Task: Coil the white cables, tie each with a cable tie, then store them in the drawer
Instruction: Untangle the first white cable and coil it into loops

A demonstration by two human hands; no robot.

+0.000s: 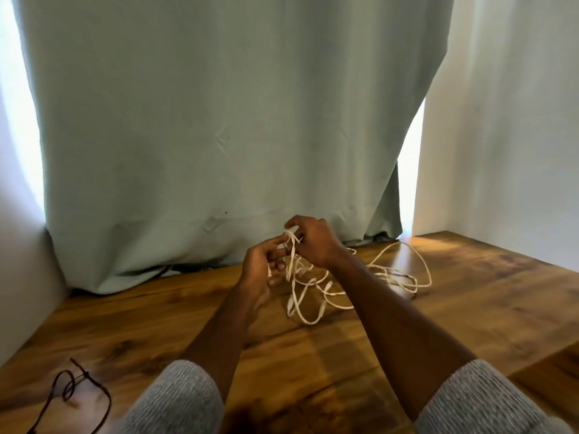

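- Head view, looking down over both forearms onto a wooden table [188, 324] with dark grain.
- White cables [316, 286] lie in a loose tangle on the table at centre, just in front of the hands; loops trail off to the right, toward the far edge by the curtain.
- Right hand [313, 242] raised above the tangle, fingers curled, pinching a strand of the white cables at its top; the strand hangs down from the grip into the pile.
- Left hand [263, 270] beside it, just to the left and slightly lower, palm turned toward the right hand. Fingers half curled, with the cable strands running between the fingertips; a short white piece shows against the fingers. Grip looks light; whether it closes fully on the strand cannot be told.
- The two hands are close together, nearly touching at the fingertips.
- Grey knitted sleeves [175, 399] pushed up on both arms, forearms bare.
- Pale green curtain [219, 120] hangs behind the table, hem bunched on the tabletop; bright light shows at either side of it.
- White wall [501, 120] on the right.
- Dark thin cord [78, 393] lies looped at the near left corner of the table, well apart from the white cables.
- Drawer not seen in this view.
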